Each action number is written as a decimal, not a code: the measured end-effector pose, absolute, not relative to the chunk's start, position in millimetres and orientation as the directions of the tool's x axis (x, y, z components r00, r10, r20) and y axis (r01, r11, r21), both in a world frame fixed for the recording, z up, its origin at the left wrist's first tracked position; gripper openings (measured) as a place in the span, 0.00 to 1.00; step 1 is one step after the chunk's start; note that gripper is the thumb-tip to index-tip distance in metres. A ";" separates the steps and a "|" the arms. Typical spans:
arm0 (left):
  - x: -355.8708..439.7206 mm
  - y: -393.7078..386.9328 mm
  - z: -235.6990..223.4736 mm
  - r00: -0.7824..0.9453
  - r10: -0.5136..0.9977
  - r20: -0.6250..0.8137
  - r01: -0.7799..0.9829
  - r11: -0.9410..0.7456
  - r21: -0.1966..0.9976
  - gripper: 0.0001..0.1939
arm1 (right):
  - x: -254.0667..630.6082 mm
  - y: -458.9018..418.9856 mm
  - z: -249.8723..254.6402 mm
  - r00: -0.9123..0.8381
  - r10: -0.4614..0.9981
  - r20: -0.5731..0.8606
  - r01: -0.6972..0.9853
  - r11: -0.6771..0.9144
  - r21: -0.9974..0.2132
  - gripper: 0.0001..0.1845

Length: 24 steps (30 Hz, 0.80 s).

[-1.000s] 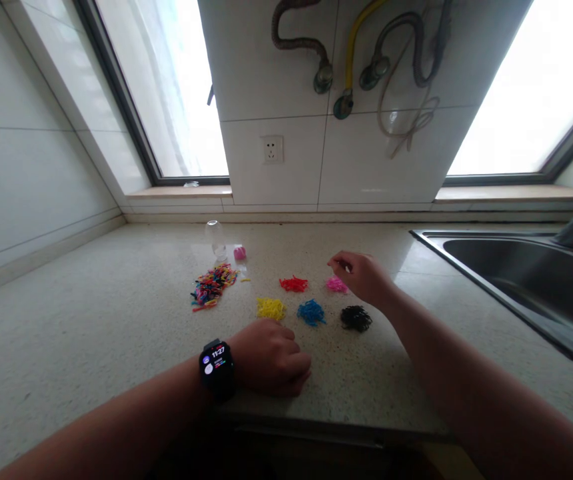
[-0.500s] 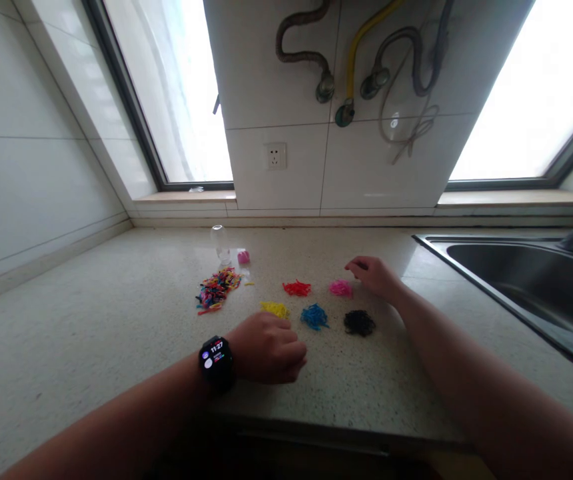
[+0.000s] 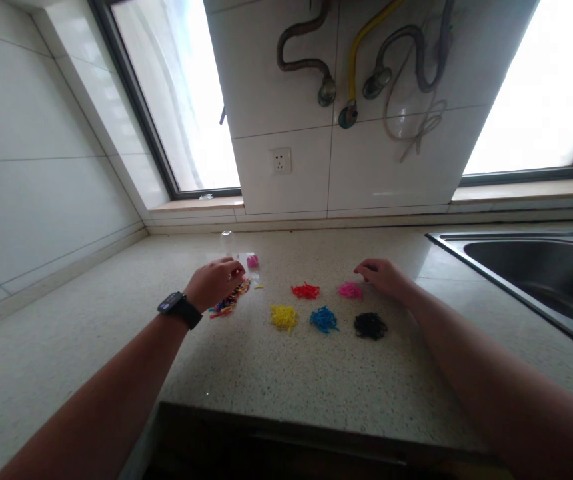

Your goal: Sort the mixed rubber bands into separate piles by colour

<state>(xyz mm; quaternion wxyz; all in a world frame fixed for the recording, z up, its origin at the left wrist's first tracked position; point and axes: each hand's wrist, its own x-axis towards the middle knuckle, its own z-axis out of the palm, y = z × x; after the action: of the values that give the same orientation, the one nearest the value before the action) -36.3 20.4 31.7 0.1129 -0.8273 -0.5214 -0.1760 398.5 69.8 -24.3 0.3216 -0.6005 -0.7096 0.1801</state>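
Note:
My left hand [image 3: 215,283], a dark watch [image 3: 180,309] on its wrist, hangs over a pile of mixed-colour rubber bands [image 3: 226,305] and partly hides it. Its fingers are curled closed; whether they hold anything is hidden. My right hand [image 3: 384,277] is beside the pink rubber bands [image 3: 350,290], thumb and fingers bent together, and I cannot make out anything in them. Between the hands lie small heaps of red rubber bands [image 3: 305,291], yellow rubber bands [image 3: 284,318], blue rubber bands [image 3: 324,319] and black rubber bands [image 3: 370,325].
A clear bottle [image 3: 226,242] stands behind my left hand, with a pink cap [image 3: 252,261] next to it. One loose yellow band [image 3: 258,287] lies near the mixed pile. A steel sink [image 3: 541,267] is set into the counter [image 3: 266,373] at the right.
My left hand has moved from in front of the yellow heap up and left to the mixed pile, uncovering the yellow bands. My right hand stays by the pink heap. The view has shifted slightly.

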 end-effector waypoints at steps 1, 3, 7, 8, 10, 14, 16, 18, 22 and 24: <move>-45.6 24.6 31.8 0.382 0.837 0.392 0.908 -0.418 0.008 0.14 | 398.5 69.8 -24.4 -0.080 0.968 0.239 0.735 0.219 -0.641 0.19; -61.9 31.7 30.9 0.376 0.858 0.349 0.911 -0.411 0.028 0.15 | 398.5 69.9 -24.8 -0.098 0.965 0.243 0.731 0.235 -0.641 0.19; -82.4 40.9 24.3 0.393 0.879 0.269 0.904 -0.423 0.061 0.16 | 399.0 71.8 -26.7 -0.114 0.964 0.240 0.732 0.245 -0.636 0.18; -84.8 42.2 22.0 0.395 0.882 0.259 0.903 -0.424 0.067 0.16 | 399.3 72.5 -27.5 -0.116 0.964 0.239 0.733 0.245 -0.634 0.18; -86.7 43.8 17.9 0.396 0.884 0.246 0.902 -0.425 0.074 0.15 | 399.9 73.6 -29.1 -0.127 0.962 0.241 0.731 0.255 -0.633 0.19; -83.9 43.9 14.7 0.410 0.883 0.230 0.895 -0.438 0.086 0.14 | 400.6 74.2 -31.2 -0.135 0.961 0.241 0.727 0.262 -0.635 0.19; -82.5 43.5 15.7 0.413 0.882 0.224 0.893 -0.441 0.089 0.14 | 400.8 74.0 -31.6 -0.135 0.963 0.233 0.730 0.256 -0.634 0.19; -82.2 43.2 17.2 0.409 0.886 0.218 0.896 -0.435 0.088 0.14 | 401.1 74.1 -31.8 -0.145 0.964 0.225 0.729 0.258 -0.634 0.19; -82.5 43.4 18.4 0.399 0.896 0.193 0.904 -0.420 0.081 0.15 | 401.9 74.5 -32.2 -0.162 0.962 0.221 0.733 0.267 -0.626 0.19; -82.1 43.5 17.9 0.401 0.898 0.181 0.904 -0.419 0.080 0.15 | 401.8 74.3 -32.1 -0.171 0.959 0.226 0.735 0.277 -0.619 0.18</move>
<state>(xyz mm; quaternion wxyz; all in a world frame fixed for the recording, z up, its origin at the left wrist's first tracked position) -82.1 43.5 17.9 0.0154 -0.8367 -0.5386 -0.0980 401.8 74.3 -32.1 0.2976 -0.5710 -0.7416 0.1885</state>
